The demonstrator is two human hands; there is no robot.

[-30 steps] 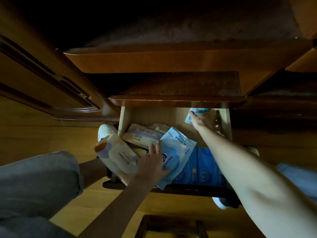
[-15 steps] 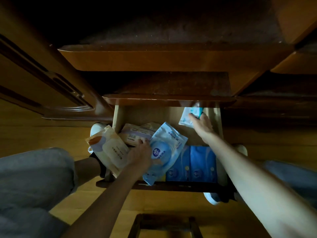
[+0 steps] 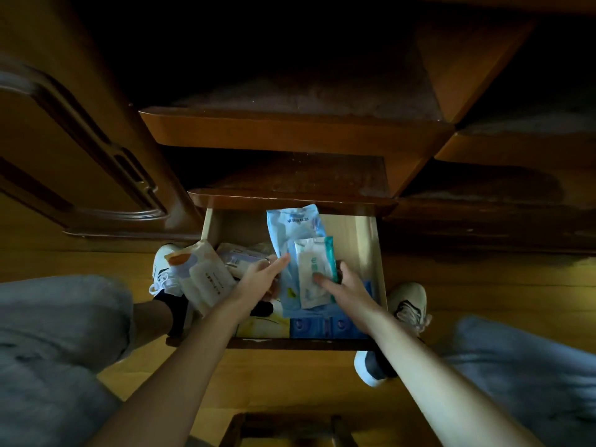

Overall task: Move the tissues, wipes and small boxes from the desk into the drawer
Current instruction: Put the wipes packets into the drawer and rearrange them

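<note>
Head view, looking straight down: nearest to me there's a dark wooden stool frame [image 3: 283, 429] at the bottom edge, sitting on the yellow wood floor [image 3: 290, 379]. Grey trouser legs [image 3: 54, 346] spread out on both sides, with a white shoe [image 3: 164, 269] on the left and a pale shoe [image 3: 409, 304] on the right, either side of the open drawer [image 3: 374, 253].

I follow both forearms forward and they end inside the drawer. At its near end I see a row of dark blue tissue packs [image 3: 325, 327] lying flat, with a yellow-white pack [image 3: 261, 324] just beside them to the left. My left hand [image 3: 258, 279] is stretched out with straight fingers, fingertips touching the left edge of a long light blue wipes pouch [image 3: 290, 233]; it grips nothing. My right hand [image 3: 342, 285] is curled on a small white wipes packet with a teal edge [image 3: 312, 269], thumb on top of it, holding it flat against the blue pouch. The pouch runs lengthwise from the tissue packs up toward the back of the drawer.

On the left, a cream pack with an orange patch [image 3: 203, 275] leans tilted over the drawer's left wall, half out over the white shoe. Between it and my left hand lies a beige printed pack [image 3: 238, 256], partly hidden in the shadow.

Farther on, the bench edge [image 3: 290, 198] overhangs the drawer's back end, a second wooden ledge [image 3: 290, 130] juts out above that, and a carved cabinet door [image 3: 80, 150] stands to the left. Beyond that it's too dark to tell.
</note>
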